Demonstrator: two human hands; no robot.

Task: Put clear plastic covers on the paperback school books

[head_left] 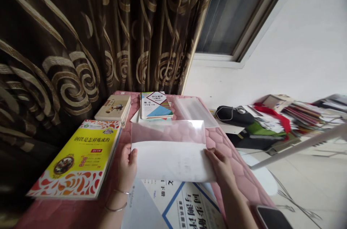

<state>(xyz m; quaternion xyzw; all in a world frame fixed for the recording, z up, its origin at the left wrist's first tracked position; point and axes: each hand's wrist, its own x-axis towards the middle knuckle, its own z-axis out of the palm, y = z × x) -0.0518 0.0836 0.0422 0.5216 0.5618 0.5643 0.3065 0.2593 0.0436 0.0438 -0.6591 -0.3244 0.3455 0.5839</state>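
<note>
My left hand (128, 164) pinches the left edge of a plastic book cover (170, 160), its thumb on top. At the opposite edge, my right hand (220, 165) grips the same cover between thumb and fingers. The near part of the cover looks white and opaque; its far strip is see-through, with the pink tabletop showing through it. Held this way, it spans the space between both hands. Below it lies a large workbook (173, 203) with blue lines and dark characters, its upper part hidden by the cover.
A yellow book (81, 156) tops a pile at left, with beige books (114, 107) behind. A maths workbook (155, 106) and clear plastic sheets (193, 111) lie at the table's far end. A dark phone-like device (272, 217) sits front right. Clutter (271, 120) lines the wall.
</note>
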